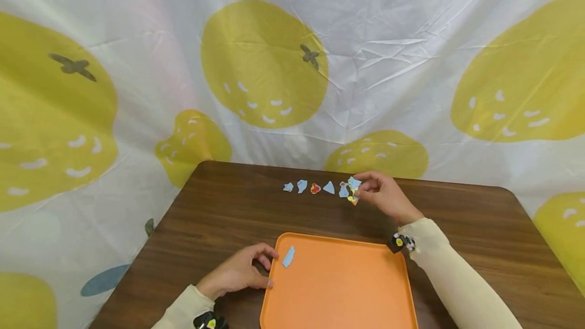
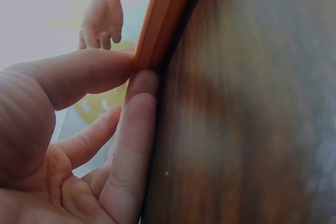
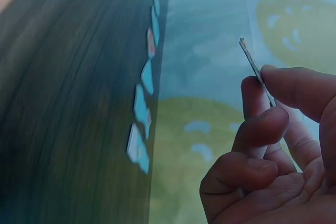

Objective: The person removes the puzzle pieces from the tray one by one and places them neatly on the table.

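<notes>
My right hand (image 1: 381, 197) pinches a thin, flat piece of printed card (image 3: 251, 60) between thumb and fingertips. In the right wrist view it shows nearly edge-on, raised beside the row of cutout pieces. That row runs along the back of the table and includes a red piece (image 1: 315, 188), a pale blue triangle (image 1: 329, 187) and an irregular blue piece (image 1: 344, 190). My left hand (image 1: 239, 270) holds the left rim of an orange tray (image 1: 343, 240), thumb and fingers at its edge. One pale blue strip (image 1: 288, 257) lies inside the tray, near its upper left corner.
The dark wood table (image 1: 219, 207) extends around the tray on both sides. Right behind its back edge hangs a white curtain (image 1: 388, 65) with large yellow fruit prints. Two small blue pieces, one star-like piece (image 1: 288, 187) among them, end the row at the left.
</notes>
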Action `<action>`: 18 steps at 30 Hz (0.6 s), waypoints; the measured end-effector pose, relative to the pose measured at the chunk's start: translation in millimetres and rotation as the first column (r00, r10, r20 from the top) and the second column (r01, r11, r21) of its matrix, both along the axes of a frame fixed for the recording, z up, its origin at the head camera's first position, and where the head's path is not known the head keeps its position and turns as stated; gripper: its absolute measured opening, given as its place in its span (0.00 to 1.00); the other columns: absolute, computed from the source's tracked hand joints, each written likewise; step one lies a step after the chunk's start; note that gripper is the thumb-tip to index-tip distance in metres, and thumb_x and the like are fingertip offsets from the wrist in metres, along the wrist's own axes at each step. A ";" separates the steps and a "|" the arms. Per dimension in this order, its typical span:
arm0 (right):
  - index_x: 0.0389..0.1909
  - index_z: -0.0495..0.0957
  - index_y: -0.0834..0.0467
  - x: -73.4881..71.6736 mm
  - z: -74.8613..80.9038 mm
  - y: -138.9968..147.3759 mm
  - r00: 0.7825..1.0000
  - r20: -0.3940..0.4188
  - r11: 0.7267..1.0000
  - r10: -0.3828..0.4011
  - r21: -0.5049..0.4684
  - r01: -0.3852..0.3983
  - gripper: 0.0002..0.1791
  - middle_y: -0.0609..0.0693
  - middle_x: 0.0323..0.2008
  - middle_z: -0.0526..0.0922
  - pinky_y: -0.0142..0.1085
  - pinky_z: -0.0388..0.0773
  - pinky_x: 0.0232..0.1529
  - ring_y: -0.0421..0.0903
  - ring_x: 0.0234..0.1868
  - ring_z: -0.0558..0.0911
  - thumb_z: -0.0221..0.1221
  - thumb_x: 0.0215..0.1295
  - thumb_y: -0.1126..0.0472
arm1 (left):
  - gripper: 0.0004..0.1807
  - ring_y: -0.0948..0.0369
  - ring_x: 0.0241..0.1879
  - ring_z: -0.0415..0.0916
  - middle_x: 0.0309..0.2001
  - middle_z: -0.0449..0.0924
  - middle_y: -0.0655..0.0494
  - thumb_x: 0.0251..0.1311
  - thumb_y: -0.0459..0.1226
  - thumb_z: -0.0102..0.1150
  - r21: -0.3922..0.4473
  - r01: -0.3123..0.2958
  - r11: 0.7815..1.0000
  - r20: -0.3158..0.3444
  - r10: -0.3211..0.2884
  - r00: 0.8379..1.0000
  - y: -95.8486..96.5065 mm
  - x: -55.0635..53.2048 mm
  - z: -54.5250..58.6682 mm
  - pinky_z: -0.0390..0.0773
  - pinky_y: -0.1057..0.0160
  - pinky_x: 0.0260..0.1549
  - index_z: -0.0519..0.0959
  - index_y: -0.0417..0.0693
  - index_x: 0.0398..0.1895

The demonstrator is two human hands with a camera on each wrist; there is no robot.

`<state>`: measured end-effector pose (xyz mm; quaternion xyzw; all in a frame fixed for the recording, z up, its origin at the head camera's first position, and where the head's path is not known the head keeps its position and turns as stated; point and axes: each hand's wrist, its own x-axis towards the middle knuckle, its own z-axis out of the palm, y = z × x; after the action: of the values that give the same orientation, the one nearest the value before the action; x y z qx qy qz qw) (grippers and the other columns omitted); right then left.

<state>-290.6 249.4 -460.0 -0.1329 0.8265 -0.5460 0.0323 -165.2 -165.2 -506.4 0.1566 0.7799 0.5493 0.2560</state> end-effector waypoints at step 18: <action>0.69 0.76 0.63 -40.7 -22.4 41.3 0.996 0.004 0.984 -0.088 0.156 0.087 0.27 0.63 0.48 0.89 0.33 0.79 0.42 0.42 0.43 0.84 0.66 0.72 0.63 | 0.32 0.60 0.26 0.79 0.43 0.78 0.47 0.51 0.30 0.80 -0.001 -0.013 1.000 -0.017 0.013 1.000 0.7 -0.6 0.4 0.80 0.65 0.30 0.79 0.44 0.61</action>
<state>-331.3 290.7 -482.4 -0.0906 0.8715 -0.4814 0.0229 -165.8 -164.5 -505.9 0.1559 0.7835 0.5490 0.2457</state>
